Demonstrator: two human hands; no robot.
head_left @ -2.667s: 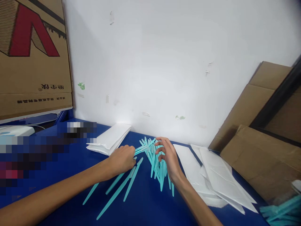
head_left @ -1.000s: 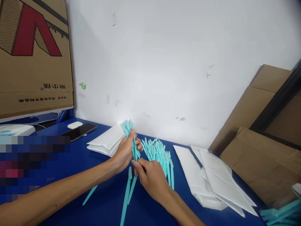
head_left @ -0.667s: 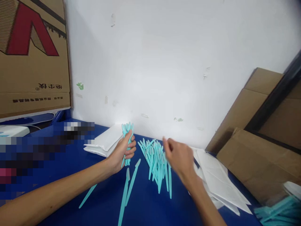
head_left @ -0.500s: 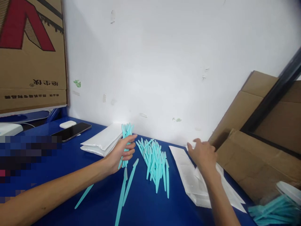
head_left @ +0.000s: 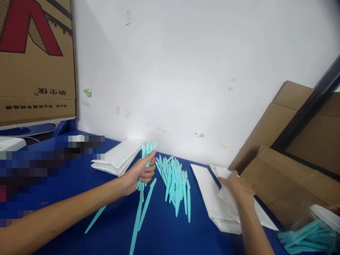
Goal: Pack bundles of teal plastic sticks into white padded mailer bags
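My left hand (head_left: 143,173) is closed around a bundle of teal eyebrow razors (head_left: 148,147), their pale capped ends pointing up. To its right a loose pile of the same razors (head_left: 174,184) lies on the blue table (head_left: 164,237). Below the hand, a few single razors (head_left: 147,205) lie apart. At the right, my right hand (head_left: 236,186) grips the upper part of a white envelope (head_left: 224,172); its fingertips are partly hidden and slightly blurred. Another white envelope (head_left: 205,191) lies flat beside it.
A folded white packet (head_left: 119,156) lies behind my left forearm. Cardboard (head_left: 287,177) leans at the right, near a clear tub of teal razors (head_left: 308,237). A large printed carton (head_left: 39,71) stands at the left, and a white wall (head_left: 170,71) rises behind the table.
My left hand gathered a thicker bundle of razors, some from the loose ones below. My right hand left the bundle, moved right past the pile and came down onto the white envelopes.
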